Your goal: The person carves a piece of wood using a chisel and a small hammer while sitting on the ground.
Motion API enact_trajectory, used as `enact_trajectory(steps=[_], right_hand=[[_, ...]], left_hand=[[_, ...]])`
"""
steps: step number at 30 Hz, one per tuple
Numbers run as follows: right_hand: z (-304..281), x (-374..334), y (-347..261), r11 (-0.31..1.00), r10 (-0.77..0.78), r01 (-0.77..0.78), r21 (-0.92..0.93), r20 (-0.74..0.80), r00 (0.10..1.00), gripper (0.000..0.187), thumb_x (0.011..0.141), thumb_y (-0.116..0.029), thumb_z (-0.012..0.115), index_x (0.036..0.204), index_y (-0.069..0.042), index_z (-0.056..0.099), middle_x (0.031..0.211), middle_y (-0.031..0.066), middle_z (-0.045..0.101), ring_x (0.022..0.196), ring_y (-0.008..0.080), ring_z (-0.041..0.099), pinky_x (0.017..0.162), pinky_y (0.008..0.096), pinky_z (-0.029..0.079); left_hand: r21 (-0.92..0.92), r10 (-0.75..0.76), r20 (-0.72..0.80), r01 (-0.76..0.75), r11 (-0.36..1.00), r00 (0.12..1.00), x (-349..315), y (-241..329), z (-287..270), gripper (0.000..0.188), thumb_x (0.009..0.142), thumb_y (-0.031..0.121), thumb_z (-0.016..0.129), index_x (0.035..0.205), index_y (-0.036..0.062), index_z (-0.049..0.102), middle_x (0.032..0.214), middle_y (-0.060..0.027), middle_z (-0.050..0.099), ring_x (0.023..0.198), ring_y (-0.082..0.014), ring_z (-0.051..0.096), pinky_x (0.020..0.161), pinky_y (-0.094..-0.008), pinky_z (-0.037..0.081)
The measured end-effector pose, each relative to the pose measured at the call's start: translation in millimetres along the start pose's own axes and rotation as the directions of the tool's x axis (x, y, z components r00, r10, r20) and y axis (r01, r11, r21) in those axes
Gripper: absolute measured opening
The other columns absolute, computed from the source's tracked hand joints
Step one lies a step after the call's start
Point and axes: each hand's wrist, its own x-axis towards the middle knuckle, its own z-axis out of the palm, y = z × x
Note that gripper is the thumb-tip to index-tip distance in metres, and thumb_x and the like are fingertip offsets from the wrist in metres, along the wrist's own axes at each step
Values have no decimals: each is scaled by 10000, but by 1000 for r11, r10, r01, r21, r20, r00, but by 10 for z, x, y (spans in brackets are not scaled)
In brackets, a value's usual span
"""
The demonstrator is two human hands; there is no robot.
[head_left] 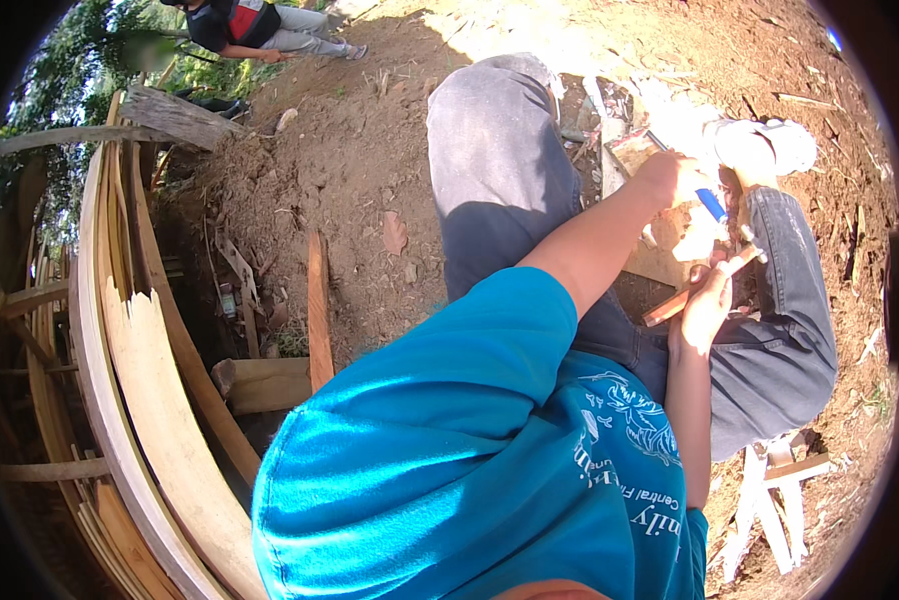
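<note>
My left hand [673,180] is closed round a blue-handled chisel [711,205], its handle end sticking out toward my right hand; its blade is hidden. My right hand [707,300] grips a wooden-handled hammer [741,258] near the middle of the handle. The hammer head is close to the chisel's blue end; glare hides whether they touch. Under and beside my hands, between my legs, lies a wooden board [655,262], partly washed out by sunlight.
My bent legs [504,140] flank the work. Long planks [159,370] lean at the left by a rough beam [184,115]. A reddish wood strip [318,300] lies on the dirt. Wood offcuts [774,490] are at lower right. Another person [259,30] is at the far left.
</note>
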Motion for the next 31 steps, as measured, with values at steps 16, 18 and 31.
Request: enact_trajectory(steps=[16, 18, 31], right_hand=[[-91, 62, 52, 995, -56, 53, 87, 34, 998, 190, 1083, -211, 432, 1104, -59, 544, 774, -13, 435, 743, 98, 451, 683, 243, 382], [-41, 20, -10, 995, -55, 49, 86, 67, 996, 186, 1082, -198, 408, 1097, -64, 536, 785, -3, 455, 739, 96, 450, 684, 240, 377], [-134, 9, 40, 997, 73, -78, 28, 166, 983, 214, 1050, -238, 505, 1154, -56, 546, 820, -2, 509, 733, 71, 475, 633, 241, 374]], left_hand=[[53, 161, -102, -156, 986, 982, 65, 625, -466, 401, 775, 110, 706, 1171, 159, 655, 1017, -106, 653, 980, -321, 648, 841, -436, 549], [94, 149, -62, -143, 985, 987, 88, 697, -448, 394, 795, 133, 694, 1182, 147, 619, 980, -110, 641, 944, -322, 648, 810, -442, 545], [-67, -15, 2, 15, 998, 1000, 12, 612, -306, 221, 797, 178, 713, 982, 85, 639, 796, -166, 664, 797, -366, 675, 720, -452, 526]])
